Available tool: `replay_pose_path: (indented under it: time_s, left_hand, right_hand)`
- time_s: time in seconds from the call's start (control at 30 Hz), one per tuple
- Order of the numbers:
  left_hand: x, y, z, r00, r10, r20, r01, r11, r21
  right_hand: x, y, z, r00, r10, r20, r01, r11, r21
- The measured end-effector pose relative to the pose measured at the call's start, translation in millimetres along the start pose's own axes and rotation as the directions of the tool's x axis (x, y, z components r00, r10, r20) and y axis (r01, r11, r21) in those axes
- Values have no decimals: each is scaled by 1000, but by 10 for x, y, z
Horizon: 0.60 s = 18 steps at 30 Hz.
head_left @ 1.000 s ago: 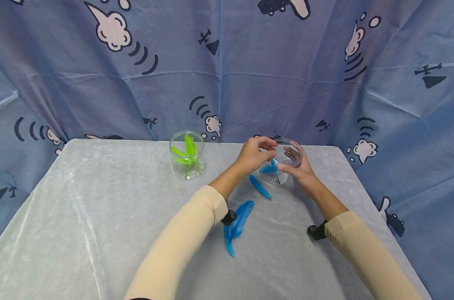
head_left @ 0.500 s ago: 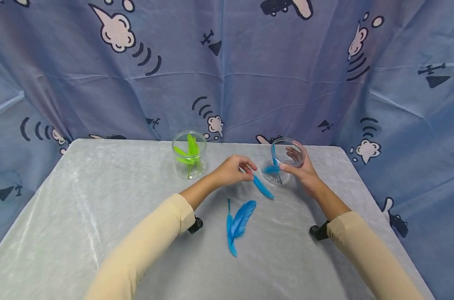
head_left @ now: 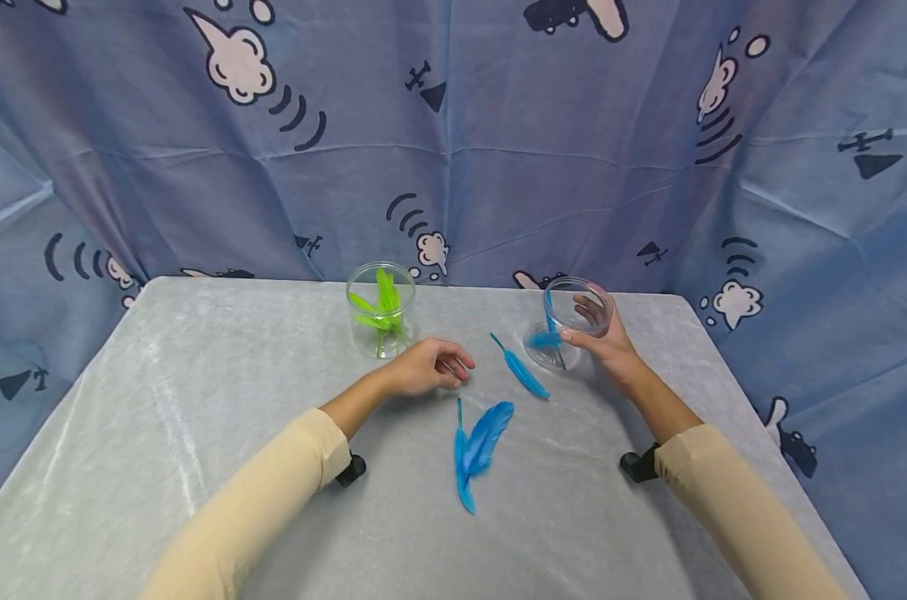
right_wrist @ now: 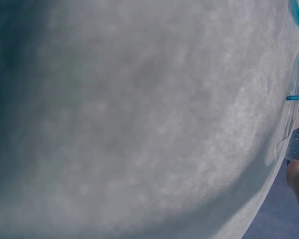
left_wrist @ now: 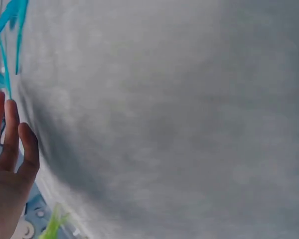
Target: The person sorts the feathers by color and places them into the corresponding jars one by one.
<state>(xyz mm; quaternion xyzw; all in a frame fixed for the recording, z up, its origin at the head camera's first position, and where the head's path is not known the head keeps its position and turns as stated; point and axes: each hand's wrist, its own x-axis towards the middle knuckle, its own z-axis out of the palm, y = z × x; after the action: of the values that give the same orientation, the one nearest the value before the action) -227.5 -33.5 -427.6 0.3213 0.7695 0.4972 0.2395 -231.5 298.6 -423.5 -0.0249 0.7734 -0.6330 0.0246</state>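
My right hand (head_left: 607, 337) grips a clear plastic jar (head_left: 554, 350) from its right side, thumb in front and fingers behind. Inside that jar are blue feathers (head_left: 547, 339). Left of it, my left hand (head_left: 427, 367) hovers over the table with loosely curled fingers and nothing in them; its fingers (left_wrist: 11, 134) also show at the edge of the left wrist view. Between the hands lies a single blue feather (head_left: 524, 373), its quill toward the back. Two more blue feathers (head_left: 483, 442) lie nearer the front, touching each other at their lower parts.
A second clear jar (head_left: 359, 329) holding lime-green feathers (head_left: 386, 300) stands near the back edge, behind my left hand. The table wears a pale grey cloth (head_left: 221, 375). A blue patterned curtain (head_left: 498, 192) hangs right behind it.
My left hand has drawn back from the rim of the right jar, leftward and toward me, past the single feather, which stays on the table. My right hand keeps its hold on the jar.
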Motion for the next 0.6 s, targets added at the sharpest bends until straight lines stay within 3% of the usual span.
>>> replay_pose_path:
  time_s: [0.23, 0.4, 0.6]
  left_hand:
    - [-49, -138, 72, 993, 100, 66, -100, 995, 6]
    - [-76, -167, 119, 989, 99, 113, -103, 994, 27]
    - [-94, -173, 163, 990, 98, 103, -106, 992, 74]
  right_hand:
    - [1, 3, -2, 1000, -4, -1, 4, 1000, 0]
    - [-9, -11, 0, 1000, -1, 4, 1, 1000, 0]
    - [-17, -24, 1, 1000, -4, 13, 4, 1000, 5]
